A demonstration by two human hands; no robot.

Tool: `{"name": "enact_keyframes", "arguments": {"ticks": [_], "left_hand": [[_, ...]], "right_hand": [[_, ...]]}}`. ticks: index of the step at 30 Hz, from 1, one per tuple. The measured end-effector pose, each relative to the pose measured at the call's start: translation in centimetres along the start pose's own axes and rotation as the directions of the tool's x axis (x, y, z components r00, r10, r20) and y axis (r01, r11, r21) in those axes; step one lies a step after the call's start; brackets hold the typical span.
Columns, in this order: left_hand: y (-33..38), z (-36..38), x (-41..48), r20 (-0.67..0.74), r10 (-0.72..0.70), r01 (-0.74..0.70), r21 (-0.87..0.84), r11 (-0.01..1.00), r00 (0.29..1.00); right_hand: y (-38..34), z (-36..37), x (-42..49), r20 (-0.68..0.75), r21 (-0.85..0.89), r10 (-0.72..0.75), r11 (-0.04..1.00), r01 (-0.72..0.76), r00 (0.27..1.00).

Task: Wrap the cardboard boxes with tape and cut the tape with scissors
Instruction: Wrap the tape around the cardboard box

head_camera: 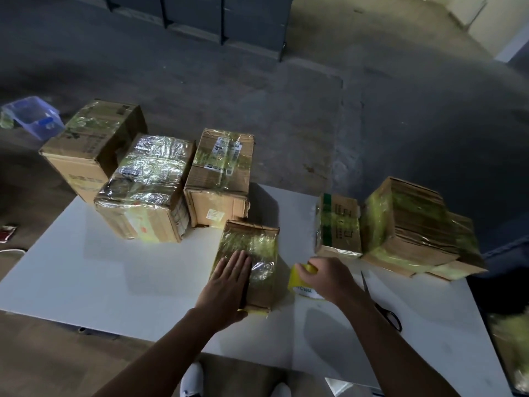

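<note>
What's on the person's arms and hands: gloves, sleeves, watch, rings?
Nothing worn that shows. The left hand and right hand are bare, with no gloves, rings or watch visible. The forearms are uncovered down to the frame's bottom edge, so no sleeve is in view.

Cardboard box point(252, 262) under glossy crinkled tape, matt white table point(114, 276)

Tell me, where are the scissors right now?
In the head view, the scissors lie on the white table at the right, partly under the right forearm, just right of the yellow tape roll the right hand holds.
</note>
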State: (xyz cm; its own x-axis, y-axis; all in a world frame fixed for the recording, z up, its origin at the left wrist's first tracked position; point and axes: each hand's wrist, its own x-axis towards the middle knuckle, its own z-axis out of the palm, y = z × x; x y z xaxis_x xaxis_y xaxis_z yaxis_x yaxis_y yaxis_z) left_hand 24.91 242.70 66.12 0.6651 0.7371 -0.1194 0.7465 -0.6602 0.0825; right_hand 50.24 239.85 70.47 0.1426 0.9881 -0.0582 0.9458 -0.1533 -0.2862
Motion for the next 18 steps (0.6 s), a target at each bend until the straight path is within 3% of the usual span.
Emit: {"name": "enact_keyframes", "arguments": {"ticks": [4,10,14,18], "left_hand": [[-0.1,0.1,0.1,0.044,-0.010,0.009,0.022,1.000,0.999],[0.2,-0.2,0.1,0.070,0.005,-0.008,0.048,0.999,0.998],[1.1,-0.6,0.0,0.031,0.121,-0.122,0.040,0.992,0.992],[1.2,0.1,1.4,0.019,0.281,-0.280,-0.015,0.960,0.960]], "right_hand": [[0.2,2.5,0.4,0.048,0.038,0.028,0.999,-0.030,0.998],[0.4,4.4,0.6,0.248,0.147,0.038,0.986,-0.077,0.968],[2.2,4.1,-0.6,0.370,0.247,0.099,0.948,-0.201,0.924],[4.5,3.2,-2.8,0.387,0.331,0.136,0.903,-0.275,0.912]]}}
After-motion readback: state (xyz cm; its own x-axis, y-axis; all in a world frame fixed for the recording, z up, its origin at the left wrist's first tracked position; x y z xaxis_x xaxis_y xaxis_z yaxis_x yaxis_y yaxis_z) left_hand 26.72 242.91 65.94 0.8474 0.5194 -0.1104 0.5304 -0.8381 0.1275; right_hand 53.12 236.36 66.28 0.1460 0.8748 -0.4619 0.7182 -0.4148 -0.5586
